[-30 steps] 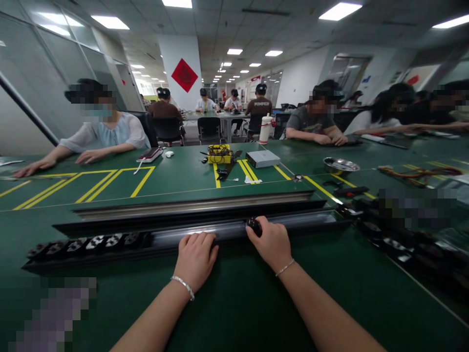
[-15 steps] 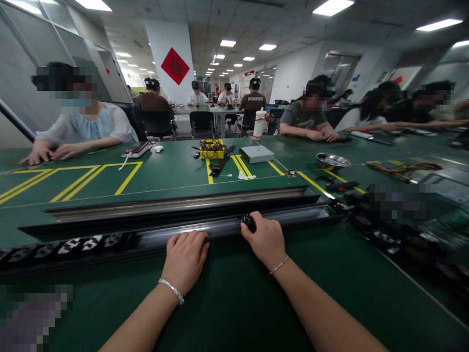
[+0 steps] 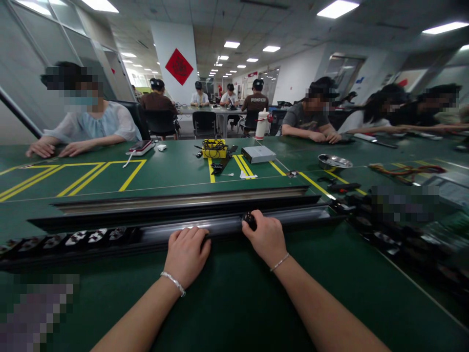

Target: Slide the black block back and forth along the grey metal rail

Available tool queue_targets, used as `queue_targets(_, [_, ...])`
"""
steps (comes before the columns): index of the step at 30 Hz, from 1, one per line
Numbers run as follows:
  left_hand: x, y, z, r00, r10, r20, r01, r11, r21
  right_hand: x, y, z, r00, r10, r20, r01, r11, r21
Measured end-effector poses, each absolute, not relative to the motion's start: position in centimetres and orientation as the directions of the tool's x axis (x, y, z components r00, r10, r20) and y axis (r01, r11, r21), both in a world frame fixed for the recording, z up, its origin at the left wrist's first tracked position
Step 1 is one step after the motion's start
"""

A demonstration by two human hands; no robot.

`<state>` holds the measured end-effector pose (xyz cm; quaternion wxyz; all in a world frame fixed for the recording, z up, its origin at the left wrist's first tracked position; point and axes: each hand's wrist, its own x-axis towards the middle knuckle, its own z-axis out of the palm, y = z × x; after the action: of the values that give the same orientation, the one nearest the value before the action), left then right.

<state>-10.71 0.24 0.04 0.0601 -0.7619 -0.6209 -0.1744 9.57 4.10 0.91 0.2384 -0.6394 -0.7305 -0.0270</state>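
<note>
at the left of the frame, black pieces (image 3: 77,238) sit in a long black rail (image 3: 225,226). near the middle, the left hand (image 3: 187,254) rests on it, fingers bent; i cannot tell if it grips. just right, the right hand (image 3: 264,235) is closed round a small dark lump (image 3: 250,221) at the rail.
</note>
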Motion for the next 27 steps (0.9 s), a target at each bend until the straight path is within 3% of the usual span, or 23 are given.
queue_targets(27, [-10.61, 0.26, 0.15, 0.154, 0.932, 0.327, 0.97, -0.206, 0.131, 10.02, 4.23, 0.7, -0.082, 0.907, 0.413, 0.96, 0.183, -0.21])
